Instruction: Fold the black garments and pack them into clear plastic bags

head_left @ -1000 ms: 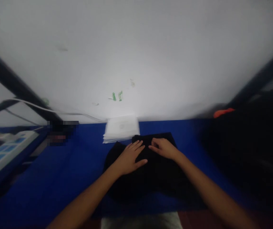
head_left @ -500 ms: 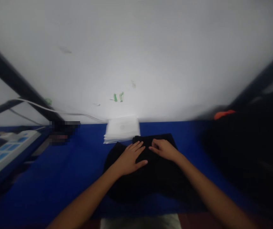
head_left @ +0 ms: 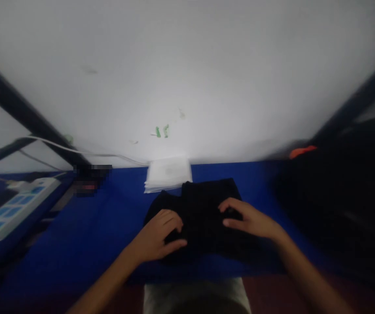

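Observation:
A black cloth item, perhaps a folded garment (head_left: 203, 218), lies on the blue surface in front of me. Over its left part rests my left hand (head_left: 161, 235), fingers bent and thumb held apart, gripping nothing that I can see. My right hand (head_left: 252, 220) is at the cloth's right side, with a gap between its curved fingers and thumb. Whether the fingertips press on the fabric is hard to tell in the dim light. Just behind the cloth is a stack of white sheets or packets (head_left: 168, 174).
A white power strip with blue sockets (head_left: 13, 211) lies at the left, and a white cable (head_left: 105, 155) runs along the wall. A large dark heap (head_left: 341, 209) fills the right side, near an orange item (head_left: 303, 151). Dark frame bars slope at both sides.
Both hands have drawn back toward me and moved apart, the left going left and the right going right. The left fingers, stretched flat before, are now bent. The cloth remains lying there.

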`<state>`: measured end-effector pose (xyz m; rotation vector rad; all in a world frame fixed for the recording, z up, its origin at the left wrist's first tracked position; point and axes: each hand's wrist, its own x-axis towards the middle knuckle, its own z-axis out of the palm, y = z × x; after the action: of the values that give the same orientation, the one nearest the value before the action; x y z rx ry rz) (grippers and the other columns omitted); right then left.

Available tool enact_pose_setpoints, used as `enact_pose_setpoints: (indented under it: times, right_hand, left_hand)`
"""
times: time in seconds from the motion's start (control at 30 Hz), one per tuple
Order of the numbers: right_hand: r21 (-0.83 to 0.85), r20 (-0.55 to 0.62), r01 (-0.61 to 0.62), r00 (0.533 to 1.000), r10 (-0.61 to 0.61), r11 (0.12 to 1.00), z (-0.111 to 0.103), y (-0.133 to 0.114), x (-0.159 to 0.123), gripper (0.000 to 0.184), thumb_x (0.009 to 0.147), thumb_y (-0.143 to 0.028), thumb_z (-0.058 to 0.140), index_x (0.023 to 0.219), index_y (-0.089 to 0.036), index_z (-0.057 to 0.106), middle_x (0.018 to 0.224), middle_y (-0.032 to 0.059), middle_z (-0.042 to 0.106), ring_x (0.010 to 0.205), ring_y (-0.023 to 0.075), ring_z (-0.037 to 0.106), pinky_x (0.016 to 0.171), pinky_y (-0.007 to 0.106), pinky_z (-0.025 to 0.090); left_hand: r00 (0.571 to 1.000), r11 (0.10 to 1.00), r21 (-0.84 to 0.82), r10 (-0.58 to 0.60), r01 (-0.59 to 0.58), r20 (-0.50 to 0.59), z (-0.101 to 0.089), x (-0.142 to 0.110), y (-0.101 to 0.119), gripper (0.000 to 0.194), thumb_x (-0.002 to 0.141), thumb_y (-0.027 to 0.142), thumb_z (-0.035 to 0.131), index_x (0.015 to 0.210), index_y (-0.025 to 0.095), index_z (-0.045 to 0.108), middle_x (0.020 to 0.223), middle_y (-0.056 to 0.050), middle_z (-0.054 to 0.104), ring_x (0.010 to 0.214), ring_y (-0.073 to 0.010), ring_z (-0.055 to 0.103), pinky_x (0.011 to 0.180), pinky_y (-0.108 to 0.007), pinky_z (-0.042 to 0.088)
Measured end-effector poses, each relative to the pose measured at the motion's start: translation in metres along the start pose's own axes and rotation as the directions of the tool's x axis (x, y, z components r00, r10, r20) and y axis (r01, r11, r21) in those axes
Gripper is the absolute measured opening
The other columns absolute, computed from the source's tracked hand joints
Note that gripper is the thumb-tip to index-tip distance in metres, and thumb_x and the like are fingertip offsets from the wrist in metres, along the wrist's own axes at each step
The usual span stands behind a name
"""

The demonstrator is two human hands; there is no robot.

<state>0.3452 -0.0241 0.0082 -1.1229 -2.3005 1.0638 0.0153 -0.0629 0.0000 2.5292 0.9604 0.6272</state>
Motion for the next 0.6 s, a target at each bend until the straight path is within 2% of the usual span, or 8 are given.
enact_pose_setpoints:
  times: [0.1,0.17,0.23,0.33,0.43,0.5,0.6]
  right_hand:
    - [0.013,0.063,-0.014,0.998,0.013,1.000,0.009,0.000,-0.034,0.036,0.082,-0.044,0.069,0.108,-0.024,0.056,0.130,0.0094,0.054,0.120,0.0245,0.052,0.101,0.040,0.041]
    - [-0.006,0.070,-0.060,0.996,0.061,0.998,0.014,0.003,-0.053,0.034,0.080,-0.044,0.071,0.103,-0.023,0.057,0.135,0.0109,0.050,0.126,0.0270,0.047,0.105,0.043,0.038]
    - [-0.019,0.066,-0.090,0.994,0.091,0.996,0.018,0.007,-0.067,0.031,0.080,-0.043,0.071,0.098,-0.023,0.057,0.138,0.0118,0.047,0.131,0.0286,0.042,0.108,0.046,0.035]
    - [-0.031,0.056,-0.108,0.992,0.109,0.994,0.020,0.009,-0.080,0.028,0.080,-0.039,0.071,0.098,-0.023,0.056,0.142,0.0119,0.044,0.135,0.0292,0.038,0.110,0.047,0.032]
    - [-0.035,0.041,-0.113,0.993,0.114,0.993,0.019,0.006,-0.087,0.019,0.085,-0.035,0.066,0.096,-0.023,0.057,0.141,0.0111,0.046,0.135,0.0279,0.038,0.110,0.047,0.032]
    - [-0.019,0.025,-0.119,0.993,0.119,0.993,0.018,0.005,-0.089,0.012,0.090,-0.034,0.059,0.093,-0.023,0.058,0.137,0.0103,0.051,0.132,0.0262,0.043,0.108,0.044,0.036]
    - [0.020,-0.057,-0.124,0.990,0.125,0.992,0.016,0.005,-0.091,0.014,0.094,-0.036,0.053,0.093,-0.024,0.060,0.128,0.0082,0.059,0.121,0.0237,0.054,0.103,0.040,0.042]
  left_hand:
    - [0.999,0.999,0.022,-0.039,0.038,0.012,0.001,-0.035,0.000,0.044,0.074,0.056,0.073,0.091,0.019,0.055,0.106,-0.010,0.061,0.101,-0.0238,0.058,0.085,-0.036,0.050]
    - [0.999,0.996,0.072,-0.051,0.051,0.001,0.004,-0.052,-0.004,0.048,0.071,0.058,0.075,0.092,0.020,0.055,0.111,-0.011,0.061,0.104,-0.0254,0.057,0.087,-0.037,0.050]
    - [0.999,0.992,0.113,-0.049,0.050,-0.012,0.007,-0.061,-0.007,0.037,0.078,0.049,0.073,0.093,0.020,0.056,0.113,-0.011,0.061,0.106,-0.0252,0.057,0.089,-0.038,0.050]
    - [1.000,0.992,0.128,-0.018,0.020,-0.014,0.007,-0.066,-0.009,0.006,0.089,0.024,0.060,0.092,0.020,0.058,0.113,-0.009,0.062,0.108,-0.0230,0.057,0.092,-0.038,0.048]
    - [0.999,0.992,0.124,0.031,-0.025,-0.040,0.002,-0.067,-0.007,0.010,0.090,0.013,0.054,0.094,0.020,0.060,0.111,-0.008,0.063,0.107,-0.0218,0.057,0.093,-0.038,0.048]
    - [0.996,0.991,0.126,0.056,-0.047,-0.070,-0.001,-0.068,-0.005,0.012,0.090,0.014,0.054,0.097,0.021,0.062,0.110,-0.008,0.065,0.106,-0.0218,0.058,0.093,-0.039,0.049]
    - [0.992,0.994,0.107,0.028,-0.015,-0.119,-0.003,-0.070,-0.006,0.016,0.091,0.016,0.054,0.103,0.023,0.062,0.108,-0.008,0.067,0.105,-0.0221,0.060,0.092,-0.040,0.050]
